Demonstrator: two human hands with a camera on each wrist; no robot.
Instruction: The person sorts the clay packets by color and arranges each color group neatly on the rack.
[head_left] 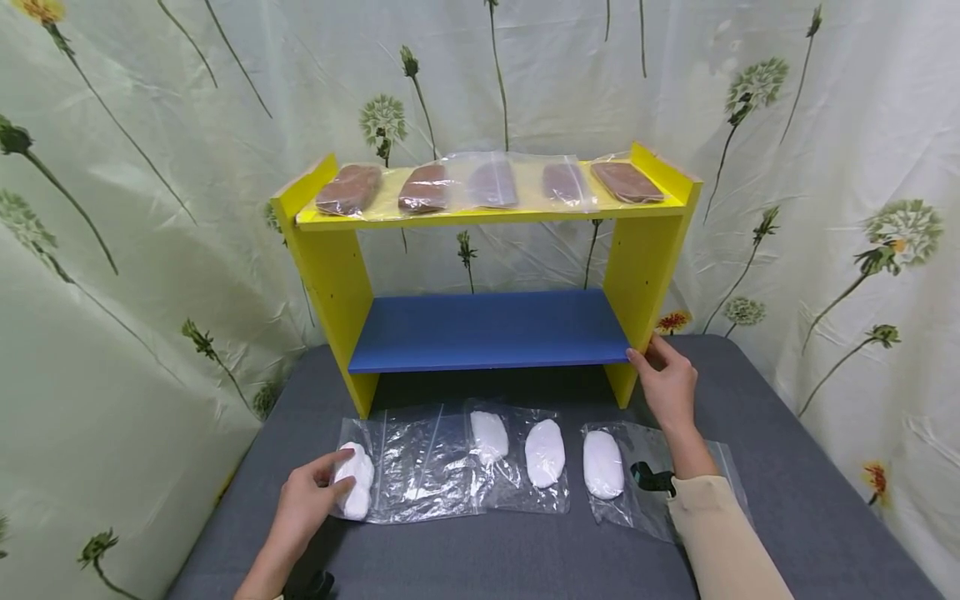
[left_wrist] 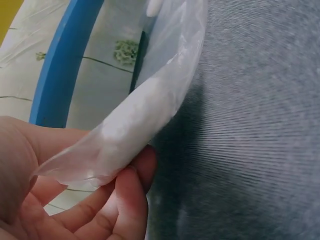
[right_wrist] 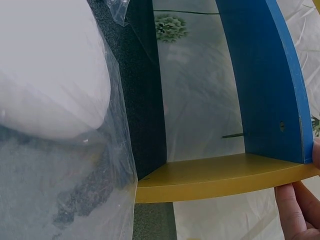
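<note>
My left hand (head_left: 306, 498) pinches the left end of a clear plastic bag, at a white lumpy, rounded piece (head_left: 357, 482) inside it. In the left wrist view this bagged white piece (left_wrist: 135, 122) is tilted, its near end between thumb and fingers. My right hand (head_left: 670, 388) grips the right yellow side panel (head_left: 645, 275) of a small shelf unit, beside the corner of its blue shelf (head_left: 487, 329). In the right wrist view its fingers (right_wrist: 291, 207) touch the panel's outer face, with the thumb partly cut off by the frame edge.
More bagged white oval pieces lie on the dark grey table (head_left: 465, 558), including one (head_left: 545, 453) in the middle and one (head_left: 603, 464) under the right forearm's side. Several bagged brown slabs (head_left: 626, 182) line the yellow top shelf. A flowered curtain (head_left: 150, 275) hangs behind.
</note>
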